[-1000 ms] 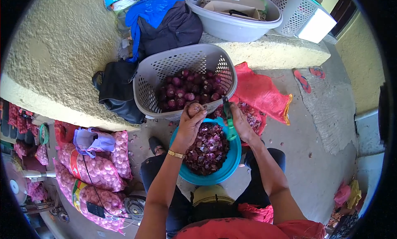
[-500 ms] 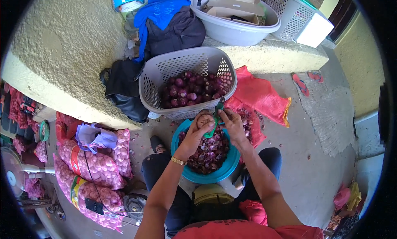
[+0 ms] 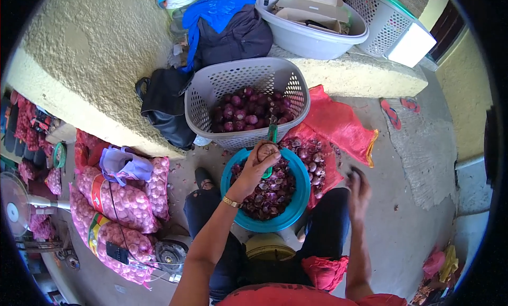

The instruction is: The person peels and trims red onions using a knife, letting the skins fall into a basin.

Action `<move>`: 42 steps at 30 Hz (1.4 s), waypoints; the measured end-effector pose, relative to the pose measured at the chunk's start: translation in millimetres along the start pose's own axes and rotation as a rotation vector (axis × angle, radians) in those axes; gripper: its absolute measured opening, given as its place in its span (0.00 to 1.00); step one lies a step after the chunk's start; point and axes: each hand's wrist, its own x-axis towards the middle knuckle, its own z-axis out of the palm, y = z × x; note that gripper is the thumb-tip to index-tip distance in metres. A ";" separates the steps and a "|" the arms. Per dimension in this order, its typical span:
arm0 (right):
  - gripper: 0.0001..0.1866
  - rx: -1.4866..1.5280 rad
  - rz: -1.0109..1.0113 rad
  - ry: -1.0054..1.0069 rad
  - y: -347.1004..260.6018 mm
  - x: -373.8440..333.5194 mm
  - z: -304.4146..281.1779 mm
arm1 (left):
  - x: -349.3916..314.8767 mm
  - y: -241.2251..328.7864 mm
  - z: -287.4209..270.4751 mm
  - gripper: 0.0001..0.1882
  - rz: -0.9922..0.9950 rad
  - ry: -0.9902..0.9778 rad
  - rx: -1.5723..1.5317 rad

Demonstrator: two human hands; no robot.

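Note:
My left hand (image 3: 254, 165) is closed around a round, pale pinkish-brown onion (image 3: 268, 151) and a green-handled tool (image 3: 272, 132) whose dark tip points away from me. Just how the tool lies in the palm is hidden by the fingers. Below that hand stands a turquoise basin (image 3: 302, 200) with purple onion skins and pieces (image 3: 270, 197) in it. Out to the right, above the floor beside my knee, my right hand (image 3: 360, 192) has its fingers stretched out, slightly blurred, with nothing visible in them. Beyond the basin, a grey perforated basket (image 3: 211, 75) contains several purple onions (image 3: 238, 113).
Onions lie on a red mesh sack (image 3: 338, 123) right of the basin. Netted sacks of pale pink onions (image 3: 124, 205) are stacked on the left. A black bag (image 3: 166, 107) leans by the basket. A grey tub (image 3: 312, 38) stands on the ledge behind; flip-flops (image 3: 391, 115) lie far right.
My right hand has let go of the green-handled tool and moved away to the right and nearer me. The left hand keeps the onion and tool over the basin.

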 end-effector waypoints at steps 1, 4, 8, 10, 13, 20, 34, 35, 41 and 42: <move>0.16 0.066 0.048 0.127 30.6 -20.8 -28.9 | -1.3 0.5 1.6 0.18 -0.010 0.019 -0.010; 0.17 -0.377 0.588 -0.023 206.4 -128.4 -129.0 | -4.6 11.2 12.9 0.18 -0.015 0.019 -0.024; 0.19 -0.873 0.305 -0.152 337.6 -199.1 -143.0 | 12.3 0.1 17.7 0.17 0.004 -0.017 -0.075; 0.19 -0.868 0.316 -0.133 363.4 -196.4 -148.7 | 16.0 3.2 20.5 0.18 0.027 -0.018 -0.124; 0.19 -0.847 0.325 -0.129 374.7 -187.3 -136.5 | 19.2 4.7 9.3 0.18 0.051 -0.005 -0.102; 0.19 -0.822 0.345 -0.087 379.2 -133.6 -116.2 | 40.2 -2.6 5.7 0.22 -0.041 -0.027 -0.048; 0.19 -0.763 0.457 -0.054 351.8 -91.1 -89.9 | 63.8 7.5 -7.0 0.22 -0.179 0.132 -0.098; 0.19 -0.757 0.460 -0.053 350.8 -87.8 -88.6 | 64.8 7.7 -8.0 0.22 -0.179 0.136 -0.097; 0.20 -0.734 0.495 -0.011 343.6 -84.0 -89.4 | 65.2 14.3 -4.2 0.36 -0.324 0.180 -0.065; 0.20 -0.728 0.499 -0.007 341.5 -82.5 -88.6 | 65.1 9.8 -6.3 0.38 -0.311 0.153 -0.066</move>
